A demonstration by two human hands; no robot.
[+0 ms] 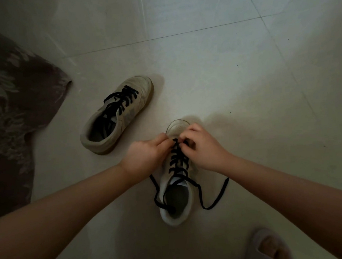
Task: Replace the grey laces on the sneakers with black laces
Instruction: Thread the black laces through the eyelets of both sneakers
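- Lying at the far left, a dark patterned cloth (pixel 9 106) covers part of the tiled floor (pixel 222 63).
- Next, the far sneaker (pixel 116 115) rests on the floor, already fully threaded with a black lace, its toe pointing up and to the right.
- The left hand (pixel 145 156) has its fingers curled in, pinching the black lace (pixel 178 159) at the lowest rows near the toe.
- The near sneaker (pixel 177 182) stands directly between the two hands; its long axis goes straight away from the person, heel near, toe far.
- The right hand (pixel 202 147) also pinches the lace at the toe end, close to the left hand, so both hands are equally near.
- I judge the lace is being evened or tightened from the toe; both loose ends trail beside the heel, one on each side.
- At the bottom right, a slipper (pixel 267 247) is partly seen.
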